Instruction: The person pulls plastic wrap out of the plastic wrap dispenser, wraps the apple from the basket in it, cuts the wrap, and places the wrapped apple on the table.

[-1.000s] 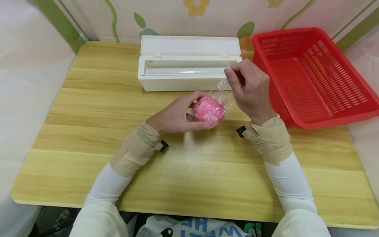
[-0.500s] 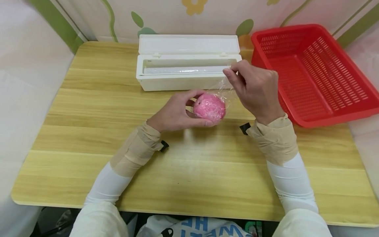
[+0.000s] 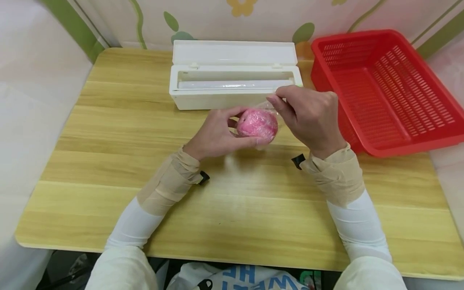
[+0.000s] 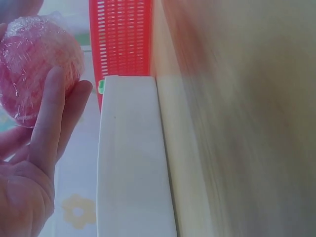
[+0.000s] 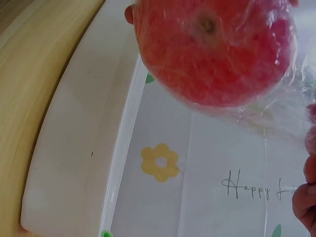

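A round pinkish-red apple [image 3: 258, 124] is held up over the table, wrapped in clear cling film. My left hand [image 3: 219, 135] grips it from the left, thumb on the near side and fingers around the far side. In the left wrist view, straight fingers [image 4: 49, 113] lie against the wrapped apple [image 4: 39, 69]. My right hand [image 3: 311, 117] pinches the loose end of the cling film [image 3: 267, 105] between thumb and fingers, to the right of the apple. The right wrist view shows the film [image 5: 271, 121] stretched from the apple [image 5: 217, 59] toward the fingertips.
Behind the hands stands a white cling film box [image 3: 217, 100], its lid [image 3: 233, 52] raised and a film roll [image 3: 235, 84] inside. A red plastic basket [image 3: 348, 117] with perforated walls sits at the back right. The wooden table [image 3: 232, 217] has a patterned curtain behind it.
My right hand first shifted right, then came down and slightly left, nearer the apple. The visible stretch of loose film has become shorter. My left hand has kept its hold with little movement.
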`<state>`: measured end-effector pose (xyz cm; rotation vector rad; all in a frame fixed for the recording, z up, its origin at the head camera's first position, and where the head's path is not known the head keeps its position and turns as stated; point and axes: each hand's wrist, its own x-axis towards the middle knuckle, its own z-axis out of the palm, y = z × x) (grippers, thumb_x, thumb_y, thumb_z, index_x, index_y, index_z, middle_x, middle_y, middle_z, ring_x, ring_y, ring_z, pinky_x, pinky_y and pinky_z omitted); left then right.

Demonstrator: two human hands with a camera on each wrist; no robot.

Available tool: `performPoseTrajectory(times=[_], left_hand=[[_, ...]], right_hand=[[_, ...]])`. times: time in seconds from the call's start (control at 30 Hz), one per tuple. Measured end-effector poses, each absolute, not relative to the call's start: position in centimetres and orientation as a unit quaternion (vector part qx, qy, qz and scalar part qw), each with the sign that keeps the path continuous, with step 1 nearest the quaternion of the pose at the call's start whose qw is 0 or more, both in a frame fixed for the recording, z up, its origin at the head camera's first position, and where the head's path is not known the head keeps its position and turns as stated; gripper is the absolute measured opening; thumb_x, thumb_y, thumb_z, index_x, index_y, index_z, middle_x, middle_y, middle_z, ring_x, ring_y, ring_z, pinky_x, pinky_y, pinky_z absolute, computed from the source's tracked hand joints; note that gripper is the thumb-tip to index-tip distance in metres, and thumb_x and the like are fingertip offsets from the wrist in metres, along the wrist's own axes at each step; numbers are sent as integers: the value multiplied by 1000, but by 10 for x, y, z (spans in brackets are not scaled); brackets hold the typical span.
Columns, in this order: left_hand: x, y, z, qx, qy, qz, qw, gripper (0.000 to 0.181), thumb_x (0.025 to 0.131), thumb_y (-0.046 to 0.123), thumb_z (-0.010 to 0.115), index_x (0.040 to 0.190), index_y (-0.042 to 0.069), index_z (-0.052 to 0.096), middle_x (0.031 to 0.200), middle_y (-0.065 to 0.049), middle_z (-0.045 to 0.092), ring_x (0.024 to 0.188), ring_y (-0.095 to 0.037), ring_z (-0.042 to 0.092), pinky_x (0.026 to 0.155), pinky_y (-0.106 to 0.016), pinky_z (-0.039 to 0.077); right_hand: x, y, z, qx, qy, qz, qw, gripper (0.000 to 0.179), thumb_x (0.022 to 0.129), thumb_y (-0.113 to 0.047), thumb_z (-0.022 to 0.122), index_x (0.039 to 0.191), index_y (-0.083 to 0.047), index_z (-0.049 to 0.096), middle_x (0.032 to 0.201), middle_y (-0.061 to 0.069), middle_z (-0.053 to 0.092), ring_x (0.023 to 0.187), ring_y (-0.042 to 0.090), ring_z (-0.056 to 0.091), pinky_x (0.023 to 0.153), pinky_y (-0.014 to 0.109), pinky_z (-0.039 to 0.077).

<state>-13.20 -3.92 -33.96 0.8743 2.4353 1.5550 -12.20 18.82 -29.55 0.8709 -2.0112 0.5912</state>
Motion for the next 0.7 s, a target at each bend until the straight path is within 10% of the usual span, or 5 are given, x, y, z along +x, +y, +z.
performPoseTrajectory(times=[0.3,0.7], left_hand=[[-129,-38,-336,254,813,521,50,64,81,30,92,133,3,69,120,-9,77,95,-17,77,78,-26,65],[-126,-38,-336,238,818,523,16,59,81,36,93,129,8,72,116,-1,77,94,-8,70,79,-28,63]], right_hand=[[-117,181,-298,384,-799,234,399,30,103,-25,69,88,2,68,73,16,72,52,28,58,45,40,48],[-119,173,-306,427,-791,198,392,32,108,-28,60,90,-2,61,62,10,58,47,20,43,40,33,34]])
